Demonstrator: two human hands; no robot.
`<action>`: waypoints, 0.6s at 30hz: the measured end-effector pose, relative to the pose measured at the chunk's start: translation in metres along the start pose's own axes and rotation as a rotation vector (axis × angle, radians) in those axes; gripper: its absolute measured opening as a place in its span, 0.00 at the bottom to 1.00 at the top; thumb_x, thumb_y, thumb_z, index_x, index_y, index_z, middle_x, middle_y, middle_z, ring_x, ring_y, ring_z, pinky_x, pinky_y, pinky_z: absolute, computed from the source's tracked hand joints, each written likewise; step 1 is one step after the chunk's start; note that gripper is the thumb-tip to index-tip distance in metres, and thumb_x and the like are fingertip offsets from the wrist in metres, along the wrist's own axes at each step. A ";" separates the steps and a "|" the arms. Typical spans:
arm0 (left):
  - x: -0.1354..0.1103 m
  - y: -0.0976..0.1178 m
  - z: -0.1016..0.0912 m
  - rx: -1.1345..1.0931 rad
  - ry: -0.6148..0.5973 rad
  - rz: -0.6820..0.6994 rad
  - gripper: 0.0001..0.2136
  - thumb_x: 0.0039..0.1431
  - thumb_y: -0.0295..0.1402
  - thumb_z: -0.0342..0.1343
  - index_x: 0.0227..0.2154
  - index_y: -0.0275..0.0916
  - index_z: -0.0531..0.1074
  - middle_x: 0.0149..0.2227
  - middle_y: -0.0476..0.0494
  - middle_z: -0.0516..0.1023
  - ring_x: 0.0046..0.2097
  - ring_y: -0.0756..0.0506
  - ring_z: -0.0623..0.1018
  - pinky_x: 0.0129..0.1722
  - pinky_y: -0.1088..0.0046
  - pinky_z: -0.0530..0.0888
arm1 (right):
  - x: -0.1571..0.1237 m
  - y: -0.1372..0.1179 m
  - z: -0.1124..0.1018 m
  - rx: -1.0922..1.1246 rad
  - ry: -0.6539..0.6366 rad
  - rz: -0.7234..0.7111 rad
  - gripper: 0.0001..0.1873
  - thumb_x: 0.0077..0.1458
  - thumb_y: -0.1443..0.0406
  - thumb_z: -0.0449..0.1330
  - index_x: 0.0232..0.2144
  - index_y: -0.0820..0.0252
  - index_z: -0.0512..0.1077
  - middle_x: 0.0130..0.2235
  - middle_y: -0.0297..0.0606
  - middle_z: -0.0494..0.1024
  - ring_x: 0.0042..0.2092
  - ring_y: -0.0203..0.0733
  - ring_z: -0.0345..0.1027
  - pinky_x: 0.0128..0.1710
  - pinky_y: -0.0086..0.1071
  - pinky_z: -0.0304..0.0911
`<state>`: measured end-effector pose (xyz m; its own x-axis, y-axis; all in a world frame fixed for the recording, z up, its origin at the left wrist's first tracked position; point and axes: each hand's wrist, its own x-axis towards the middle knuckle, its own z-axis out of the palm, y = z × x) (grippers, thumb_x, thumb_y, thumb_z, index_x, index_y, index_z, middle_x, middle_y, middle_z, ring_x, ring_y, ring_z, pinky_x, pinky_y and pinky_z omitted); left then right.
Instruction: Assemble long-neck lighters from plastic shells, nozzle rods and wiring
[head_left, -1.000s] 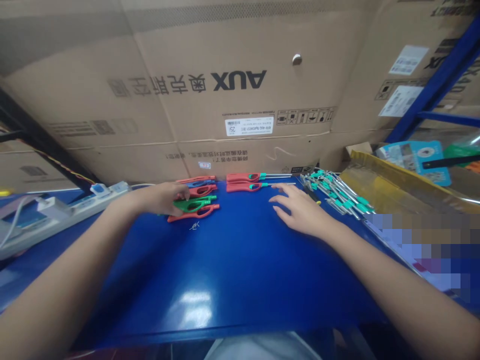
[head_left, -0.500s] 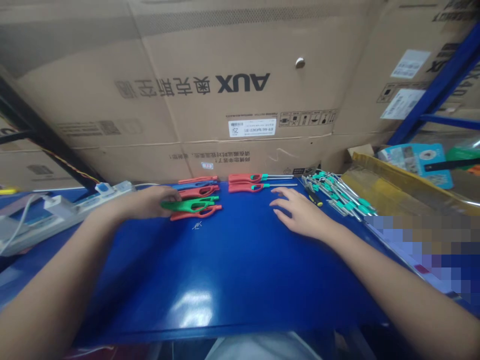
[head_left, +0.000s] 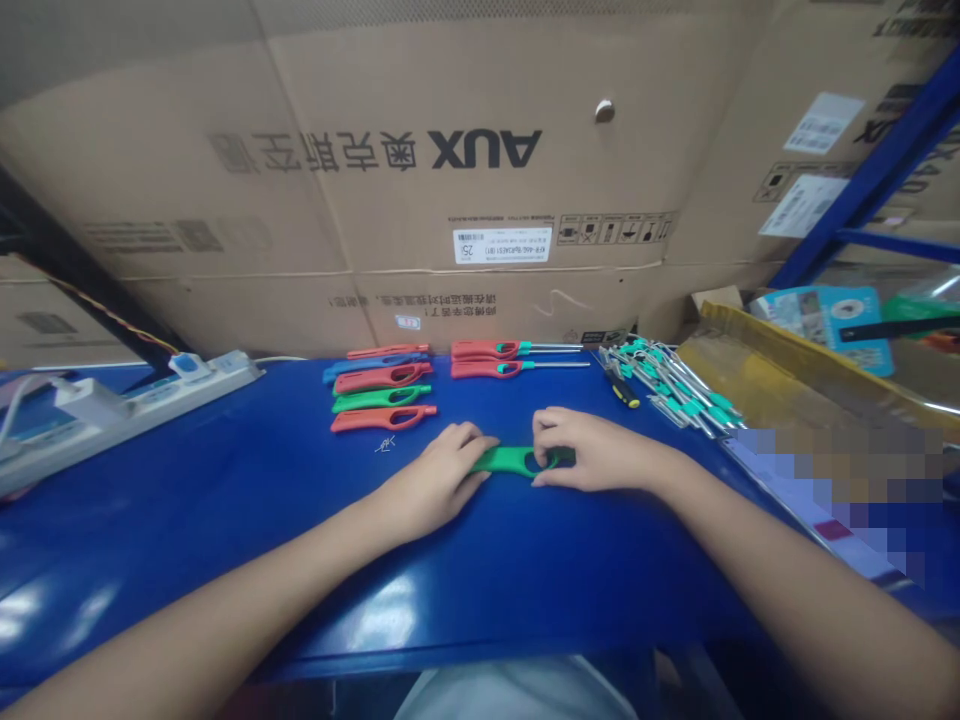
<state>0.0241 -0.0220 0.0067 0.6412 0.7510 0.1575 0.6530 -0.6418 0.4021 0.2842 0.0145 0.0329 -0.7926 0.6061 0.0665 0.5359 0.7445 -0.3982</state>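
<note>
Both my hands hold one green plastic lighter handle (head_left: 514,460) flat on the blue table (head_left: 420,560), at its middle. My left hand (head_left: 435,478) grips its left end with curled fingers. My right hand (head_left: 589,450) pinches its right end. Behind my left hand lies a row of several more handles (head_left: 382,385), red, green and blue. Two finished red lighters with metal tubes (head_left: 510,358) lie further back at the centre.
A pile of metal tubes with teal ends (head_left: 675,385) and a black-and-yellow screwdriver (head_left: 622,390) lie at the right. A white power strip (head_left: 127,400) runs along the left. Big cardboard boxes (head_left: 480,170) wall off the back. A yellow-edged bag (head_left: 810,375) sits at far right.
My left hand drew a green handle out of the row and brought it right and nearer to the table's middle. My right hand came in from the right and closed on its other end.
</note>
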 end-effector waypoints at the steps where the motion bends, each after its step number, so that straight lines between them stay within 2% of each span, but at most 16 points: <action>1: 0.000 -0.003 0.001 -0.022 0.017 -0.006 0.17 0.68 0.29 0.51 0.58 0.37 0.65 0.52 0.36 0.70 0.53 0.40 0.72 0.57 0.58 0.71 | 0.000 0.002 0.000 -0.025 0.008 0.009 0.12 0.57 0.57 0.66 0.31 0.59 0.74 0.39 0.36 0.72 0.41 0.41 0.67 0.41 0.33 0.62; 6: 0.001 -0.010 -0.002 -0.109 0.057 -0.064 0.22 0.64 0.29 0.56 0.61 0.39 0.63 0.55 0.37 0.71 0.56 0.40 0.73 0.59 0.58 0.71 | 0.001 0.009 0.000 -0.060 0.079 0.034 0.09 0.63 0.60 0.61 0.35 0.59 0.75 0.38 0.36 0.74 0.37 0.38 0.68 0.36 0.31 0.60; 10: 0.001 -0.011 0.000 -0.112 0.110 -0.113 0.28 0.63 0.31 0.57 0.65 0.40 0.59 0.57 0.36 0.72 0.55 0.39 0.75 0.57 0.56 0.73 | 0.002 0.016 0.000 -0.082 0.327 0.048 0.12 0.67 0.62 0.55 0.37 0.60 0.77 0.37 0.39 0.77 0.38 0.39 0.70 0.39 0.31 0.62; 12: 0.001 -0.013 0.003 -0.120 0.135 -0.125 0.31 0.62 0.31 0.58 0.66 0.40 0.56 0.58 0.36 0.72 0.55 0.38 0.76 0.57 0.56 0.74 | 0.001 0.018 -0.001 -0.116 0.406 0.068 0.13 0.67 0.62 0.55 0.36 0.61 0.78 0.36 0.40 0.78 0.37 0.40 0.71 0.39 0.31 0.62; 15: 0.001 -0.019 0.006 -0.145 0.179 -0.124 0.31 0.62 0.32 0.58 0.66 0.40 0.56 0.56 0.36 0.74 0.54 0.38 0.77 0.56 0.56 0.74 | -0.003 0.020 -0.006 -0.144 0.364 0.085 0.14 0.66 0.62 0.55 0.34 0.60 0.78 0.35 0.39 0.79 0.35 0.40 0.71 0.36 0.31 0.61; 18: 0.002 -0.025 0.008 -0.161 0.203 -0.093 0.28 0.61 0.28 0.56 0.64 0.39 0.60 0.52 0.37 0.76 0.54 0.39 0.76 0.57 0.54 0.73 | -0.004 0.019 -0.007 -0.075 0.204 0.054 0.13 0.65 0.62 0.56 0.32 0.60 0.78 0.33 0.38 0.78 0.34 0.38 0.71 0.35 0.30 0.59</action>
<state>0.0122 -0.0058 -0.0107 0.4773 0.8315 0.2841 0.6220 -0.5481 0.5592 0.3001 0.0284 0.0312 -0.6907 0.6845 0.2334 0.6024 0.7231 -0.3379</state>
